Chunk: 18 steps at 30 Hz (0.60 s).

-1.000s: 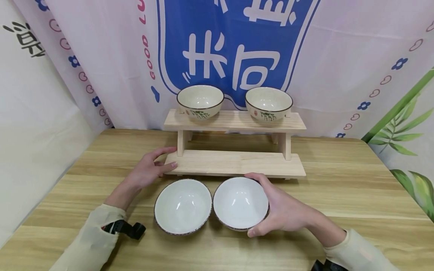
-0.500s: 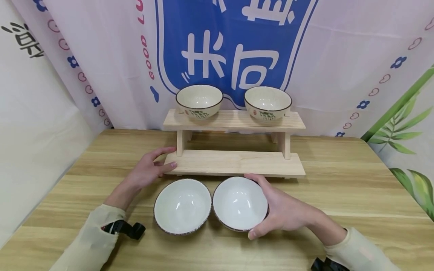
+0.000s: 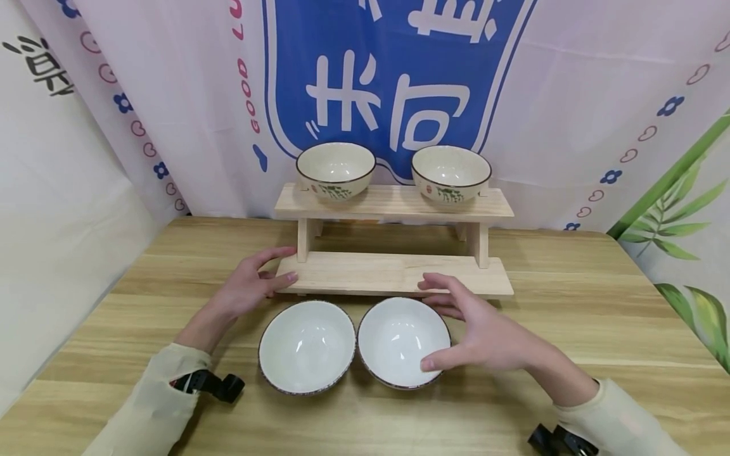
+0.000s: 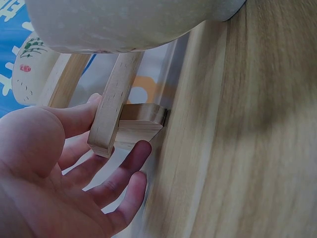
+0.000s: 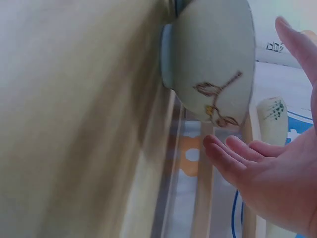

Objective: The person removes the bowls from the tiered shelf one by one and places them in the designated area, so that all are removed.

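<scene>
The left hand [image 3: 245,288] holds the left end of the lower board [image 3: 388,272] of a two-tier wooden stand; in the left wrist view, thumb and fingers of the hand [image 4: 64,168] lie around the board's end [image 4: 111,109]. Two white bowls stand side by side on the table before the stand, a left bowl [image 3: 307,347] and a right bowl [image 3: 402,342]. The right hand [image 3: 485,329] is spread at the right bowl's right side, thumb over its rim. In the right wrist view, the fingers of that hand [image 5: 277,173] are apart from the flower-painted bowl [image 5: 213,64].
Two patterned bowls, one left [image 3: 336,170] and one right [image 3: 450,174], stand on the upper board [image 3: 393,204] of the stand. Behind the wooden table [image 3: 570,304] hangs a printed cloth [image 3: 188,95].
The right hand has let go of the right bowl, its fingers lifting off the rim and moving slightly forward and right. The left hand and the bowls have stayed in place.
</scene>
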Each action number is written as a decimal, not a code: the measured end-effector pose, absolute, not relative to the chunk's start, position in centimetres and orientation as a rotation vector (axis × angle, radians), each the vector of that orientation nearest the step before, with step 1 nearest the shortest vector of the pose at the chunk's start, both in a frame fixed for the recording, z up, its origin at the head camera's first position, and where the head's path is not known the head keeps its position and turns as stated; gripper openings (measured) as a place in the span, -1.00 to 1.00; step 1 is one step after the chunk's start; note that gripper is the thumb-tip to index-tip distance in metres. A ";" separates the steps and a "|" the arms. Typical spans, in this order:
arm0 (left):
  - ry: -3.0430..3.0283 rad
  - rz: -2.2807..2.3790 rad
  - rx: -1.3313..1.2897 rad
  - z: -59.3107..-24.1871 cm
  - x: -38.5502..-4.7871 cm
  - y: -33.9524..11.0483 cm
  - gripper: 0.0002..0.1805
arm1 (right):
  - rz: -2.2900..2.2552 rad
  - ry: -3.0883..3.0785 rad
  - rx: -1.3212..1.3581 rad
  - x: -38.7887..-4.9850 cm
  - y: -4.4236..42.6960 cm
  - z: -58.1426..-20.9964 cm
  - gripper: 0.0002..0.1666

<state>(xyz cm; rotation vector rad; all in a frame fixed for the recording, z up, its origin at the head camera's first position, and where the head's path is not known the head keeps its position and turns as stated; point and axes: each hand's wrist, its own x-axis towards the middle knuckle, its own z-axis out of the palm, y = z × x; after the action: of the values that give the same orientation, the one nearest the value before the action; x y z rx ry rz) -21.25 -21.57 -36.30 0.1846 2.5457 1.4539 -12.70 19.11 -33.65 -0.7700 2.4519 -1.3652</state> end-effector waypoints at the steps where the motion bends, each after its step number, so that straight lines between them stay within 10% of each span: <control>1: 2.546 1.453 0.185 -36.3 -21.2 -21.6 -0.28 | -1.373 2.464 -0.767 -12.8 19.2 -33.5 0.38; 18: 2.534 1.457 0.184 -36.3 -21.3 -21.5 -0.28 | -1.702 2.668 -0.442 -15.5 21.2 -29.5 0.34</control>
<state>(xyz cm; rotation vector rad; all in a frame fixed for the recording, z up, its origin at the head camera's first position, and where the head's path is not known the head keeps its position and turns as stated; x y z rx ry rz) -21.31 -21.53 -36.27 0.1838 2.5344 1.4570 -15.53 21.19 -29.46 -0.4416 2.6684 -1.7015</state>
